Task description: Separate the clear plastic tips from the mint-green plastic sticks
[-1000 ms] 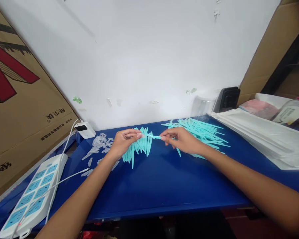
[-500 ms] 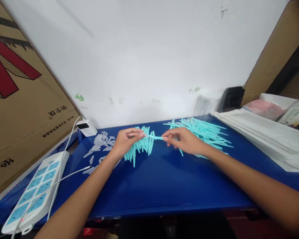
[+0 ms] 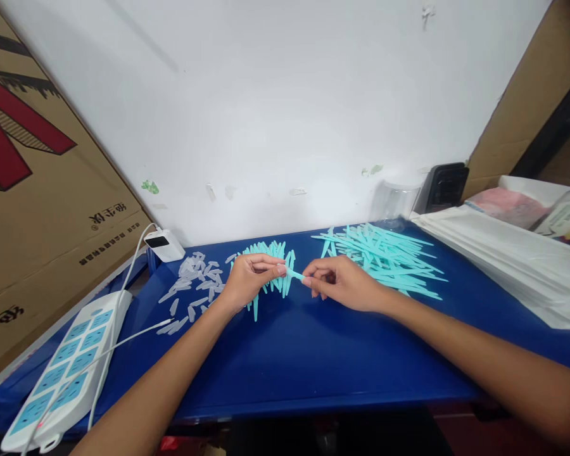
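Both hands have dropped nearer the counter (image 3: 313, 354) and drawn closer together since a second ago. Left hand (image 3: 249, 280) and right hand (image 3: 342, 282) each pinch one end of a teal stick (image 3: 295, 274), mostly hidden by fingers. Behind lie a teal pile (image 3: 270, 269) and, far right, loose sticks (image 3: 384, 256); clear caps (image 3: 194, 278) blur at left.

left hand (image 3: 249, 278) + right hand (image 3: 339, 283) pinch teal stick (image 3: 295, 273) | blue table (image 3: 313, 354)
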`<act>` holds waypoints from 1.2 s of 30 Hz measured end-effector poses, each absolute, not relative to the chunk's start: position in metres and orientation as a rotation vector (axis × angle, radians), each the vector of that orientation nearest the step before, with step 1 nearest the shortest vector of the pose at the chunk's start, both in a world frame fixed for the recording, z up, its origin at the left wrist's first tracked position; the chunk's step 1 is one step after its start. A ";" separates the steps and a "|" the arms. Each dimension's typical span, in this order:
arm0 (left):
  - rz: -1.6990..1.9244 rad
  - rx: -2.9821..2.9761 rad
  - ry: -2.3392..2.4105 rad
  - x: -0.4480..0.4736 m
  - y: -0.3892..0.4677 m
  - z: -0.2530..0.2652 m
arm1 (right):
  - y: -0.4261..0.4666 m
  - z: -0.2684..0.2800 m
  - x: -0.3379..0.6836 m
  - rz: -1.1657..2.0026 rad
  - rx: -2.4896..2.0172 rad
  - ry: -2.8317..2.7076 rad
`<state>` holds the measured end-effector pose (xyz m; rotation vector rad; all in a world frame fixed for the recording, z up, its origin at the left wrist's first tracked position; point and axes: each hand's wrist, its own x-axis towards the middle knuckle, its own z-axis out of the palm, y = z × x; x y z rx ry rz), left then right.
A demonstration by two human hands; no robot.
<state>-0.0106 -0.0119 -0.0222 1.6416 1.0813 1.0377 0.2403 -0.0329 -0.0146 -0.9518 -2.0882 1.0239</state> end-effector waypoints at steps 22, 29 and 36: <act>0.217 2.352 2.486 -0.101 0.017 0.007 | 0.014 0.004 0.301 -0.051 -1.906 -1.971; 0.145 2.286 2.514 -0.123 0.024 0.005 | 0.003 0.013 0.216 0.570 -1.808 -2.257; 0.227 2.271 2.498 -0.121 0.022 0.003 | 0.026 0.002 0.139 0.392 -2.010 -2.363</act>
